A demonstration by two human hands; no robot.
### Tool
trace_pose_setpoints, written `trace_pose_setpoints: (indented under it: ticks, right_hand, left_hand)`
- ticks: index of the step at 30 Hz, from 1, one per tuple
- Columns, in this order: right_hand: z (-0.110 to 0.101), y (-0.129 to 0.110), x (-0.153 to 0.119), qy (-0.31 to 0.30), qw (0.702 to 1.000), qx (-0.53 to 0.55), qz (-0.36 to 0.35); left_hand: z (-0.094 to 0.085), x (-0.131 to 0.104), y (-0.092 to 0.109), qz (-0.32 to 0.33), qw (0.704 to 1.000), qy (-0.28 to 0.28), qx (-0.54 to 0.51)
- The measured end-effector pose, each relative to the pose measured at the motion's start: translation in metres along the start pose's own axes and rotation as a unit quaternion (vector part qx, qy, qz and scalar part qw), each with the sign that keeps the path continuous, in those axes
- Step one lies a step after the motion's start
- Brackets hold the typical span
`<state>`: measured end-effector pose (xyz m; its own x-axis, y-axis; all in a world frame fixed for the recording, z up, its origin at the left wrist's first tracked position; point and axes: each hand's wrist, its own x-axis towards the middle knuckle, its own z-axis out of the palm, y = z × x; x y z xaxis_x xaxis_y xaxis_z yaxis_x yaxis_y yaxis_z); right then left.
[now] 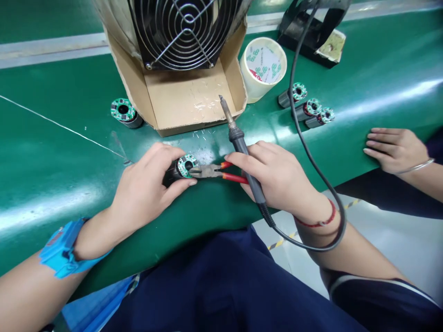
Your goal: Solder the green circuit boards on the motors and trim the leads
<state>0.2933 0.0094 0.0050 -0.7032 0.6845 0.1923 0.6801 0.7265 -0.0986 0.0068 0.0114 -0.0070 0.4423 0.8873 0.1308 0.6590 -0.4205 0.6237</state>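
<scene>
My left hand (148,180) is wrapped round a dark cylindrical motor with a ring-shaped green circuit board (183,166) on its end. In my right hand (277,173) are red-handled cutting pliers (209,171), their jaws at the edge of that board. The same hand also holds a soldering iron (247,161), its tip pointing up and away over the cardboard box. A thin strand of solder wire (69,128) runs from the left edge towards my left hand. Small wire clippings (204,134) lie just beyond the motor.
A fan (188,32) stands in an open cardboard box (187,101) with more clippings inside. Beside it are a white tub (263,64) and a soldering iron stand (311,34). One similar motor (126,113) sits left, several right. A co-worker's hand (398,150) rests on the green bench.
</scene>
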Motion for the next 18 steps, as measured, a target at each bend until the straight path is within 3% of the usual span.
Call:
trace_pose_setpoints:
  ticks: [4, 10, 18]
  right_hand:
    - [0.003, -0.004, 0.002, 0.043, 0.999, -0.012, -0.002]
    - [0.007, -0.01, 0.008, 0.085, 0.994, 0.015, 0.065]
    - [0.008, -0.006, 0.011, 0.066, 0.996, 0.03, 0.046]
  left_hand:
    - [0.0, 0.0, -0.002, 0.003, 1.0, 0.007, 0.005]
    - [-0.003, 0.003, -0.004, -0.029, 0.999, 0.028, -0.021]
    - [-0.006, 0.005, -0.004, -0.055, 0.998, 0.024, -0.023]
